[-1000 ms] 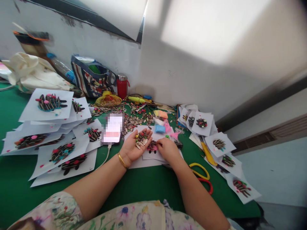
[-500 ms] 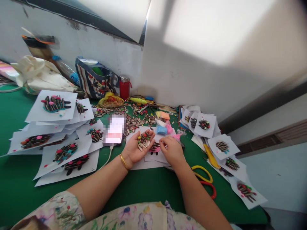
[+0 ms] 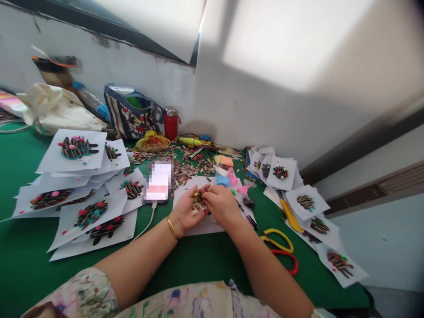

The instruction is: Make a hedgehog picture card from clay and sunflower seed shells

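My left hand point(image 3: 187, 211) is palm up and cupped around a small heap of sunflower seeds point(image 3: 199, 206), with a few tiny coloured balls among them. Over that palm, my right hand point(image 3: 222, 206) has its fingertips pinched together in the heap; whatever they pinch is hidden. Beneath both hands lies white paper point(image 3: 202, 228), and the hands cover the seed figure on it. Blue clay point(image 3: 222, 180) in a small packet and pink clay point(image 3: 232, 179) sit just beyond my right hand.
Loose sunflower seeds point(image 3: 188, 170) spread behind the paper. A phone point(image 3: 159, 182) with a cable lies left of my hands. Stacked seed-picture sheets point(image 3: 82, 179) stand left, more sheets point(image 3: 306, 202) right. Scissors point(image 3: 281, 251) lie near my right forearm; a red flask point(image 3: 171, 124) stands behind.
My right hand has moved left from above the paper's seed figure to the heap in my left palm. The left hand stays cupped in nearly the same place.
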Motion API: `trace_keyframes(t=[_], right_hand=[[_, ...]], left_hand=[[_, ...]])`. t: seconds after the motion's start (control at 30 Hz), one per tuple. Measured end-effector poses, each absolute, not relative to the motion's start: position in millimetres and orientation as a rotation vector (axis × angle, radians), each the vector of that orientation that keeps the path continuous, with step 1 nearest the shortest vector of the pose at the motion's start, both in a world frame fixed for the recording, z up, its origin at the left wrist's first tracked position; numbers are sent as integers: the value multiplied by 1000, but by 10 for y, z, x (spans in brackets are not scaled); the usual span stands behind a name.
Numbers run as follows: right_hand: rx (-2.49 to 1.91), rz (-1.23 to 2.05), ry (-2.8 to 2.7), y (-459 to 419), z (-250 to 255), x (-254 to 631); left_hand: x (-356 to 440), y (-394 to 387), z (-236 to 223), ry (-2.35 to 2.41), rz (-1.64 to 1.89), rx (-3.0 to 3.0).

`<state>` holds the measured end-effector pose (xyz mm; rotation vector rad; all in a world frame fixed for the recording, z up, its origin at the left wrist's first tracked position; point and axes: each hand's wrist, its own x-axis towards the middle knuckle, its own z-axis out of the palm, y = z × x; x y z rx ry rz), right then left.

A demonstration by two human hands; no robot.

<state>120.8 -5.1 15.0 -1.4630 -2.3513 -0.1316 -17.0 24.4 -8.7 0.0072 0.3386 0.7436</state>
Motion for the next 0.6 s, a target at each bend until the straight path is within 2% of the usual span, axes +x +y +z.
trace_keyframes(t=[0.6], right_hand=[[-1377,-36,-2291,-86,167,1200]], left_hand=[[-160,214,-31,299,720,-42]])
